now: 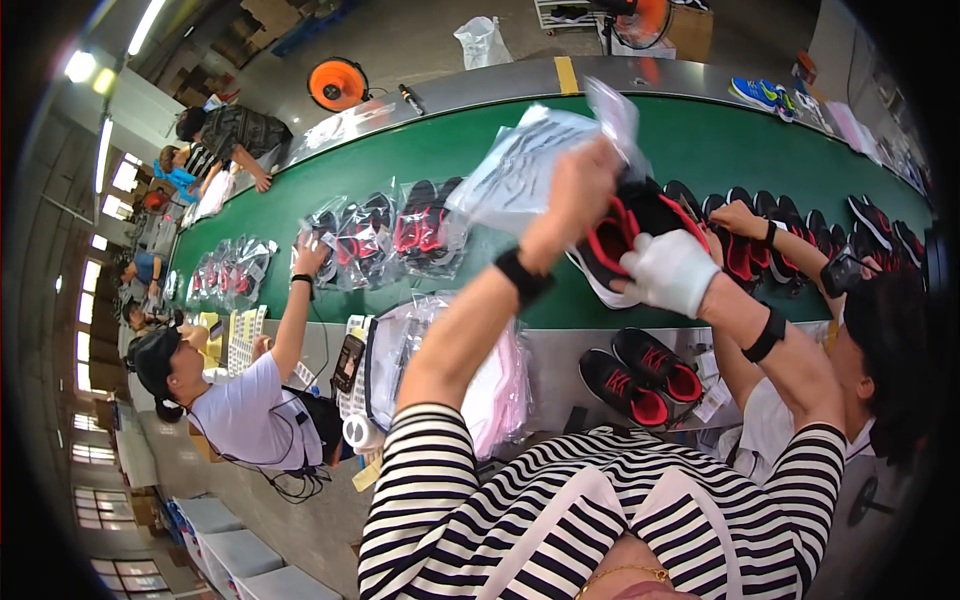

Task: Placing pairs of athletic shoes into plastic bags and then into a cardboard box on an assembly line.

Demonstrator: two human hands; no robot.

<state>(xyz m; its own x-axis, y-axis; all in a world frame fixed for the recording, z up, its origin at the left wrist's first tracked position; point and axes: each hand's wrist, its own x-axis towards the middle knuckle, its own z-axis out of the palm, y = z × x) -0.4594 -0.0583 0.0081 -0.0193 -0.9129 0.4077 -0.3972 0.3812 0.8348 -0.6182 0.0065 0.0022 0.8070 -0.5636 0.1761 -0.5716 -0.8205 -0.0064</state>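
My left hand (pixel 585 185), bare and a little blurred, is closed on the upper edge of a clear plastic bag (pixel 525 165) with dark print, which hangs over the green belt. In my right hand (pixel 672 275), which wears a white glove, is a pair of black sneakers (pixel 608 245) with red lining and white soles. The sneakers are close beside the bag, and my left forearm is just left of them. Below my hands, on the metal ledge, another pair of black and red sneakers (pixel 640 375) lies near some small tags.
Bagged sneakers (pixel 425 225) lie along the green belt (pixel 500 300) to the left; unbagged ones (pixel 780 225) line its right. Co-workers reach in on both sides, one hand (pixel 740 220) close to my right arm. Folded plastic bags (pixel 480 380) are stacked on the near ledge.
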